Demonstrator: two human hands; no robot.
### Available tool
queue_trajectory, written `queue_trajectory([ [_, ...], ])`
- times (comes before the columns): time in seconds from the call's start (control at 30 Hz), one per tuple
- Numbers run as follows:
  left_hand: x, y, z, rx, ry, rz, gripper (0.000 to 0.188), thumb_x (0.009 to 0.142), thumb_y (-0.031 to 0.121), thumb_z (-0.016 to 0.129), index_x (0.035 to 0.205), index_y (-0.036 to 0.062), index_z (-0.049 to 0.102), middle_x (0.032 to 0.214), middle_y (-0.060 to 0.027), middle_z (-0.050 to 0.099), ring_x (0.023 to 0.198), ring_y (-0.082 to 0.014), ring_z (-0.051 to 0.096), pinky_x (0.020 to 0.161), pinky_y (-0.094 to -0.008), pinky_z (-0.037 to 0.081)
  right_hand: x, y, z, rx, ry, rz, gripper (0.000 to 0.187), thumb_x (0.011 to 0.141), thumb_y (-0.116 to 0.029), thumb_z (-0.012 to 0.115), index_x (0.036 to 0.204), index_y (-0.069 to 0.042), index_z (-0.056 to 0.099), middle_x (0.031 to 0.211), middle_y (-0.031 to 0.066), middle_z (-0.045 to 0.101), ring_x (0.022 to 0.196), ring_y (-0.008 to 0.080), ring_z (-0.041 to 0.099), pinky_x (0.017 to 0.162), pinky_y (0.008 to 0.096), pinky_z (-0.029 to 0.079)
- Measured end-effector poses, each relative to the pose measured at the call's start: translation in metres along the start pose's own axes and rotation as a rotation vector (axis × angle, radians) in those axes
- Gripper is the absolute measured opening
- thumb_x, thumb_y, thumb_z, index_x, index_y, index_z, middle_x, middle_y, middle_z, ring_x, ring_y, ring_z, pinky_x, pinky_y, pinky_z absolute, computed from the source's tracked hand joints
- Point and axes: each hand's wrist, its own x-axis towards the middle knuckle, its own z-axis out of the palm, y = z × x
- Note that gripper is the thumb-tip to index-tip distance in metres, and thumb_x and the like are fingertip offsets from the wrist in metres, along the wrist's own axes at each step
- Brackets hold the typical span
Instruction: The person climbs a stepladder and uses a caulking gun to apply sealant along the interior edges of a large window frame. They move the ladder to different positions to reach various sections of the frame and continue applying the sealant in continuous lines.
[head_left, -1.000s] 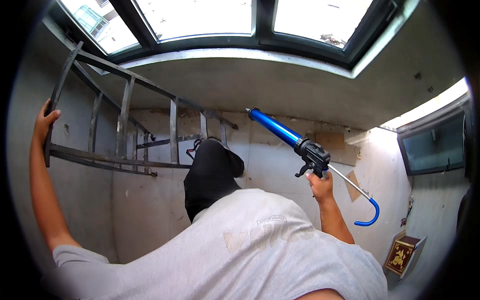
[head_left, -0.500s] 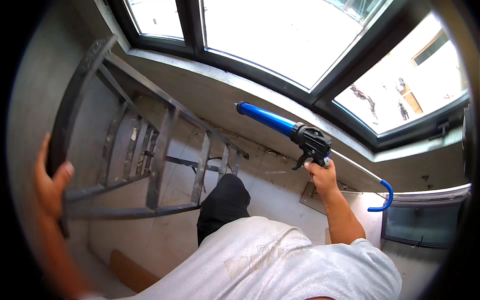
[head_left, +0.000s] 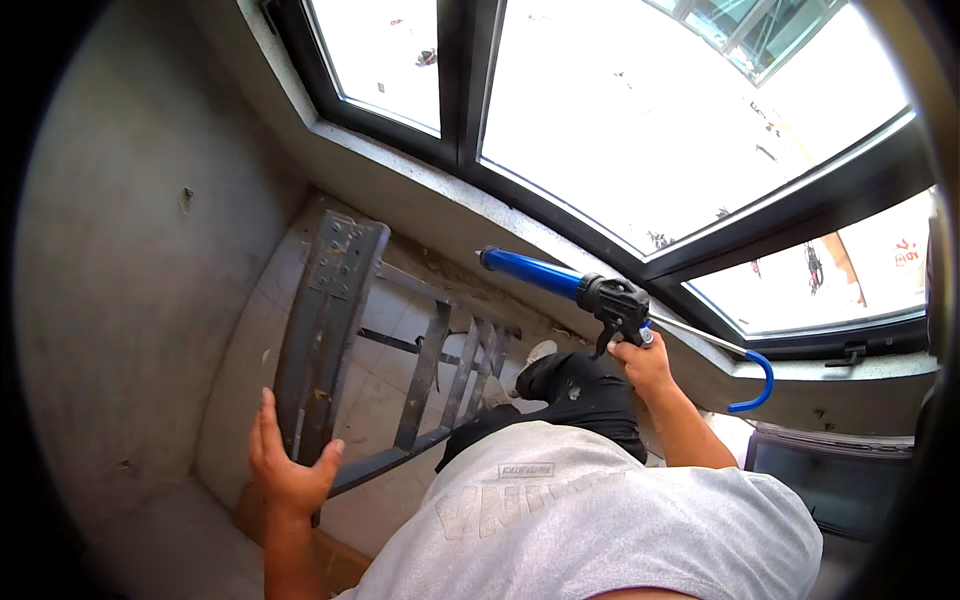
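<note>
Holding a blue-and-black caulking gun [head_left: 615, 303] up front here, a bit right of centre, nozzle aimed left and a silver rod [head_left: 700, 335] out the back ending in a blue hook [head_left: 765, 385]. Right hand [head_left: 642, 368] is closed around its grip, fingers mostly hidden behind it.

Left hand [head_left: 292, 470] is about half open, wrapped on the near end of a dark metal stepladder [head_left: 318, 350], thumb on one side and fingers on the other, so it's got hold of it; can't tell how tight. Ladder's top board is scuffed, with a riveted plate [head_left: 342, 255] at the far end, and the rungs run off toward the feet.

Below the gun are black trousers [head_left: 580, 395] and a pale shoe [head_left: 543, 350], with a grey T-shirt [head_left: 590, 510] nearer. Beyond the gun there's a big dark-framed window [head_left: 462, 90] over a rough sill [head_left: 400, 165]. Bare grey wall [head_left: 130, 270] on the left, dark glass panel [head_left: 815, 470] lower right.
</note>
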Motion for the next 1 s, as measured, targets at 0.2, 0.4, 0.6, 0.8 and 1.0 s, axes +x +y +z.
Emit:
queue_trajectory([
  [0.2,0.006,-0.007,0.005,0.023,-0.006,0.009,0.098,0.061,0.033,0.082,0.143,0.0016,0.04,0.127,-0.0264,0.054,0.115,-0.0428,0.054,0.099,-0.0496,0.043,0.024,-0.038,0.015,0.012,-0.057,0.04,0.007,0.078,0.0,0.068,0.083,-0.004,0.066,0.067,-0.005,0.056,0.057,0.0057,0.049,0.053,0.0247,0.036],
  [0.4,0.028,0.013,-0.003,0.016,-0.117,-0.207,0.099,0.062,0.046,0.082,0.139,-0.0005,0.041,0.117,-0.0227,0.058,0.107,-0.0403,0.058,0.092,-0.0492,0.046,0.069,-0.056,0.044,-0.088,-0.157,-0.062,0.007,0.077,-0.001,0.069,0.082,-0.004,0.065,0.07,-0.0042,0.058,0.062,0.0063,0.051,0.057,0.0254,0.038],
  [0.6,0.031,-0.012,0.011,0.119,-0.088,-0.118,0.103,0.059,0.071,0.076,0.126,-0.0026,0.049,0.109,-0.0214,0.06,0.098,-0.0397,0.06,0.085,-0.0486,0.047,0.11,-0.078,0.088,-0.201,-0.208,-0.119,0.009,0.078,-0.003,0.068,0.086,-0.004,0.065,0.072,-0.0038,0.058,0.066,0.0081,0.051,0.06,0.0274,0.04],
  [0.8,0.024,-0.021,0.021,0.114,-0.083,-0.075,0.103,0.059,0.07,0.077,0.125,-0.0044,0.051,0.108,-0.0224,0.06,0.097,-0.0399,0.06,0.084,-0.0482,0.049,0.116,-0.134,0.126,-0.288,-0.24,0.056,0.009,0.078,-0.004,0.067,0.085,-0.003,0.063,0.068,-0.0019,0.056,0.063,0.0088,0.05,0.058,0.0289,0.04],
  [1.0,0.026,-0.022,0.015,0.115,-0.118,-0.096,0.101,0.061,0.071,0.075,0.126,-0.0016,0.049,0.104,-0.0191,0.06,0.092,-0.0374,0.061,0.078,-0.0476,0.05,0.123,-0.167,0.145,-0.364,-0.311,0.077,0.009,0.078,-0.006,0.067,0.084,-0.004,0.061,0.067,-0.0008,0.055,0.063,0.0102,0.051,0.058,0.0297,0.042],
])
